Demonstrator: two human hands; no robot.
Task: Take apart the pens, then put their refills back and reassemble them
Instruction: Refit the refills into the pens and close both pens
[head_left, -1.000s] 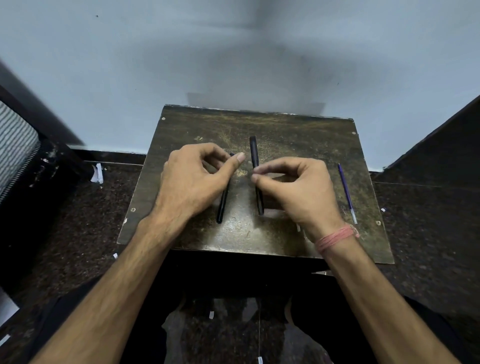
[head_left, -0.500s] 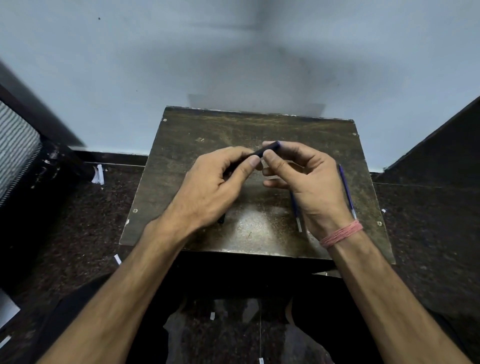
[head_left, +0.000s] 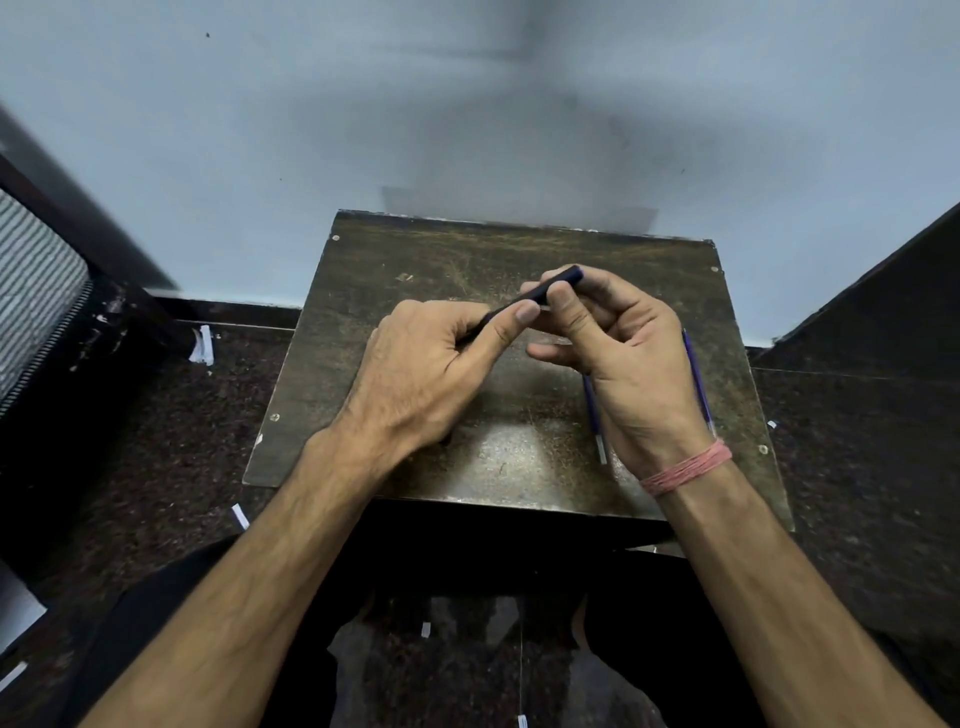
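Both hands have lifted the dark pen (head_left: 540, 292) a little higher and tilted it more steeply than half a second ago, its far end now poking up past the right fingers (head_left: 563, 306) at frame centre. Those fingers pinch narrowly round the upper part of the barrel, while the left hand (head_left: 415, 374) closes thumb and forefinger on the lower part, so the pen bridges the two grips above the small table (head_left: 467, 249).

It looks a light, stiff plastic tube, smooth and a bit slippery; I'd judge it best held near each end, as here, to twist or pull it apart without bending.

Two thin blue refills lie on the tabletop to the right: one refill (head_left: 595, 421) shows between the hands with a pale tip toward the near edge, the other refill (head_left: 696, 374) runs along the far side of the right hand (head_left: 639, 374). That wrist wears a pink thread band (head_left: 685, 467). The tabletop is dark, scratched and dully shiny.
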